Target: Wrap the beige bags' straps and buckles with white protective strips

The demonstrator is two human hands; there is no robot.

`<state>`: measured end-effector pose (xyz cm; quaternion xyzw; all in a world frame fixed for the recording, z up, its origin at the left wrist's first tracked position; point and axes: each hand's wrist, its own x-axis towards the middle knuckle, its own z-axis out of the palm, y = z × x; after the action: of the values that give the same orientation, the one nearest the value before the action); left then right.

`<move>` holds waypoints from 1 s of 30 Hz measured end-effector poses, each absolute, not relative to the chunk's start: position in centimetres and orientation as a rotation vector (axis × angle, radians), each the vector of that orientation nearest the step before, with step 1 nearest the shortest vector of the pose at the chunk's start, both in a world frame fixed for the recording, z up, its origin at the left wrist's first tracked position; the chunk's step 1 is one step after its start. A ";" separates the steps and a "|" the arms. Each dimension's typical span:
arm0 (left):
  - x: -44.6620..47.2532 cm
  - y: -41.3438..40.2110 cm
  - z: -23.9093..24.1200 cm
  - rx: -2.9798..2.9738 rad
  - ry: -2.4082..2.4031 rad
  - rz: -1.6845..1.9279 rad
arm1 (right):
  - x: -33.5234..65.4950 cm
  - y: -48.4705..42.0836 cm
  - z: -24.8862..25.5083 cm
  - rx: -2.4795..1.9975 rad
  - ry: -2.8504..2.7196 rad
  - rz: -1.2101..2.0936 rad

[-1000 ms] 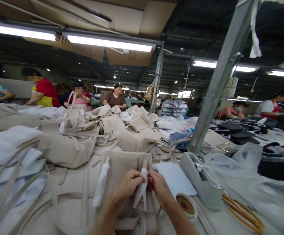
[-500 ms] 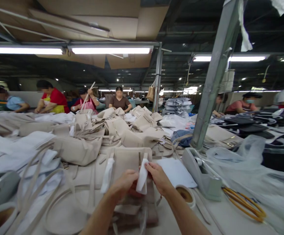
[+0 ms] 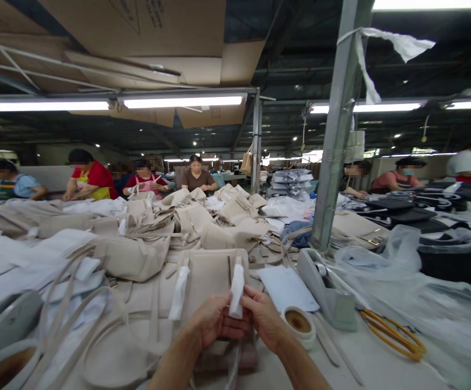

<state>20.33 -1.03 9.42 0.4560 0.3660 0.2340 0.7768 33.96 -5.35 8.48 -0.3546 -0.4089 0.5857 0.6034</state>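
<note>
The person's two hands meet at the lower centre of the frame, both partly closed on a white wrap [image 3: 237,287] that covers a narrow strap of a beige bag [image 3: 209,279]. The left hand [image 3: 211,319] has its thumb near the wrap's left edge and its other fingers curled beneath the lower end; the right hand [image 3: 262,313] pinches toward the right edge with thumb and forefinger. The bag lies on the counter [image 3: 312,371], just below the middle of the frame, with a second white wrap [image 3: 179,292] on its left side, untouched by either hand.

Just right of the right hand sits a roll of tape [image 3: 305,337], with a pale blue sheet [image 3: 288,288] above it and a grey tape dispenser [image 3: 333,303] beside that. Orange looped handles [image 3: 393,336] lie at the lower right, near crumpled clear plastic [image 3: 434,303]. More beige bags [image 3: 223,233] are heaped across the middle, and stacked white sheets [image 3: 28,252] fill the left.
</note>
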 end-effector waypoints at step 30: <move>20.3 -0.3 6.5 0.955 0.749 0.614 | 34.1 -2.0 6.3 -1.334 -1.172 0.890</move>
<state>20.30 -0.28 6.48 0.4415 0.3464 0.2840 0.7774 34.10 -1.97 6.31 -0.5628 -0.4943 0.3753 0.5459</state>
